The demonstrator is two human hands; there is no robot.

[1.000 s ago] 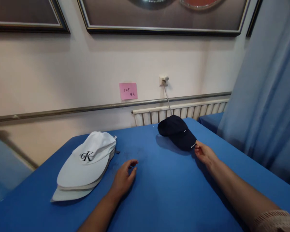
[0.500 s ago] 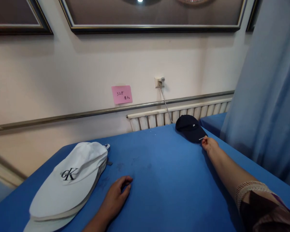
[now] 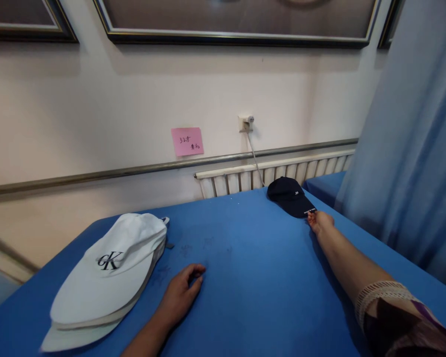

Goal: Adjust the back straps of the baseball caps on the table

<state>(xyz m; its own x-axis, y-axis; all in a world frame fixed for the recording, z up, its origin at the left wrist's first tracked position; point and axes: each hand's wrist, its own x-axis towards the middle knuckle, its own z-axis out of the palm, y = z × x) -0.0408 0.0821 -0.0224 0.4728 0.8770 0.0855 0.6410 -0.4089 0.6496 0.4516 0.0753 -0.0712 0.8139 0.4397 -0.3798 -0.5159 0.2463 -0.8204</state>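
Note:
At the far right of the blue surface lies a dark baseball cap [image 3: 285, 193], its brim pointing towards me. My right hand [image 3: 320, 220] is closed, thumb and fingers pinching the tip of that brim. The crown still rests on the surface. On the left is a stack of pale baseball caps [image 3: 107, 275], the top one white with black letters. Just right of the stack, my left hand [image 3: 181, 293] rests on the surface, holding nothing, with fingers loosely bent and the thumb apart.
The blue padded surface [image 3: 241, 277] reaches back to a white radiator [image 3: 245, 181] and a metal rail [image 3: 141, 172]. A cord hangs from the wall socket [image 3: 246, 124]. A pink note [image 3: 188, 141] sticks to the wall. A blue curtain [image 3: 405, 163] hangs at right.
My view has shifted slightly. My right hand stays at the dark cap's brim, with more of the brim's lettering showing. The left hand and the pale caps keep their places.

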